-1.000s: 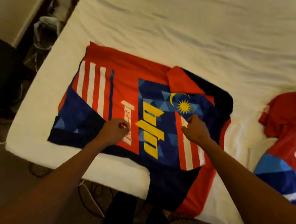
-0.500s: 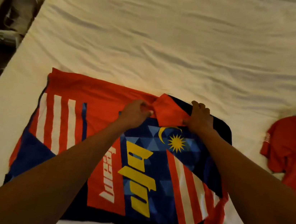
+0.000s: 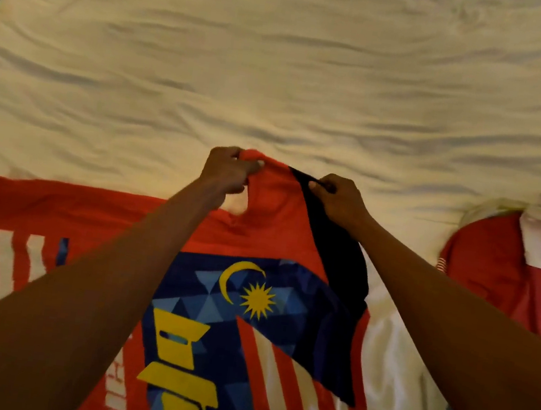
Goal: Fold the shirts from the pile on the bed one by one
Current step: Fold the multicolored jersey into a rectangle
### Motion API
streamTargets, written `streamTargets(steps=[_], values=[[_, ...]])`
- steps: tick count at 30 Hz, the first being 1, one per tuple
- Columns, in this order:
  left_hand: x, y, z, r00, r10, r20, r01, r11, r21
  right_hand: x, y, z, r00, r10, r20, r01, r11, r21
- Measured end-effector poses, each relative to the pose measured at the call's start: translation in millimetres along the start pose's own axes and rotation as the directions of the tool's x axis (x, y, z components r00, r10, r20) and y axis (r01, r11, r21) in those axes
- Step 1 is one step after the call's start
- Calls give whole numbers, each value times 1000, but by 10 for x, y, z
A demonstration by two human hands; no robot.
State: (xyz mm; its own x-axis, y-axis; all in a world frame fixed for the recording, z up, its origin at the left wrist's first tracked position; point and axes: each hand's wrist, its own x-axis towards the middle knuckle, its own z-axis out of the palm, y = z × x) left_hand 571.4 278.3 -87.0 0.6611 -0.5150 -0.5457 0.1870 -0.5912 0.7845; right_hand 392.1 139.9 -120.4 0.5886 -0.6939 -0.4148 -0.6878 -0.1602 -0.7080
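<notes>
A red, blue and white jersey with a yellow moon-and-star print lies spread on the white bed in front of me. Its red and black sleeve is pulled out away from me across the sheet. My left hand pinches the red corner of that sleeve's end. My right hand pinches the black corner beside it. Both forearms reach over the body of the jersey.
A second red and white shirt lies crumpled at the right edge of the bed. Wrinkled white sheet stretches beyond the hands to the far side. Dark floor shows at the upper left corner.
Both hands went from the jersey's chest up to the folded sleeve, took hold of its end and drew it outward across the sheet. The view has moved closer over the bed.
</notes>
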Motion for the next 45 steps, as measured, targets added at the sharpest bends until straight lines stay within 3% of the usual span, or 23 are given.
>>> streamTargets(steps=[4,6,9,14,16,21,25,29,31,34,38,42,45], values=[[351,298,225,957,292,-1,-286,939,190,222,135,-128,992,110,-56,-95,971,219],[477,313,333,938,345,-10,-335,917,217,294,201,-131,982,168,-91,-132,941,313],[523,130,476,925,379,-23,-327,825,461,342,298,-106,962,263,-69,-219,900,376],[382,-375,519,966,256,27,-208,713,670,338,184,-38,957,279,-80,-285,956,-70],[365,-448,518,967,253,22,-204,721,663,366,35,-42,942,335,19,-332,939,-94],[486,-340,485,967,254,24,-217,770,600,483,-223,-256,862,416,289,-502,778,378],[591,-226,431,984,174,-34,-139,878,458,664,-158,-294,903,397,164,-416,713,565],[646,-225,396,993,107,-52,-92,966,243,756,-93,-347,905,424,32,-290,562,775],[669,-250,403,995,89,-55,-78,981,178,746,-60,-360,916,401,-31,-219,561,799],[722,-234,425,997,57,-57,-54,997,53,750,33,-346,930,338,-147,-128,670,732],[826,-194,454,984,86,-156,-89,996,-17,766,148,-333,924,183,-335,-15,895,447],[719,-194,532,954,212,-213,-176,968,177,622,366,-325,918,154,-364,-124,987,106],[484,-311,597,845,491,-213,-328,790,519,287,537,-314,919,126,-373,-180,977,-114]])
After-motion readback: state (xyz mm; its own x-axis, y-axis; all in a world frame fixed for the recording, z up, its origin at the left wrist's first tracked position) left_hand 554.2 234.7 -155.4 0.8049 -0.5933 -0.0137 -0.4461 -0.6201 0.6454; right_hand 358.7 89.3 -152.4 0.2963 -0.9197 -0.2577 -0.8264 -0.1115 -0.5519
